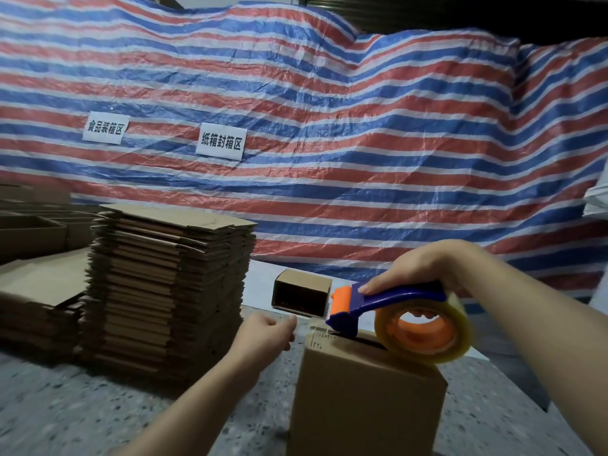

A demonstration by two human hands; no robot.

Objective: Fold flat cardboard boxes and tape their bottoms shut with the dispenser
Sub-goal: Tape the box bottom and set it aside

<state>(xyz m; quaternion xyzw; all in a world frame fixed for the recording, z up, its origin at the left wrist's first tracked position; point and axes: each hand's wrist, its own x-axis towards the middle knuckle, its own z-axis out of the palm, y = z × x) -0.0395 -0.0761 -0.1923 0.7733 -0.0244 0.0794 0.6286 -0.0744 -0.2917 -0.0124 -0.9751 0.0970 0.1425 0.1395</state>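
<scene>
The cardboard box (365, 396) stands upright on the speckled floor (65, 409) before me, flaps up. My right hand (424, 268) grips the blue tape dispenser (388, 307), its nose on the box's far edge. My left hand (266, 334) hovers beside it, fingers curled, perhaps pinching tape. Flat boxes (167, 291) are stacked left.

Head-worn view — facing forward, slightly down — close above the box (365, 399).
</scene>
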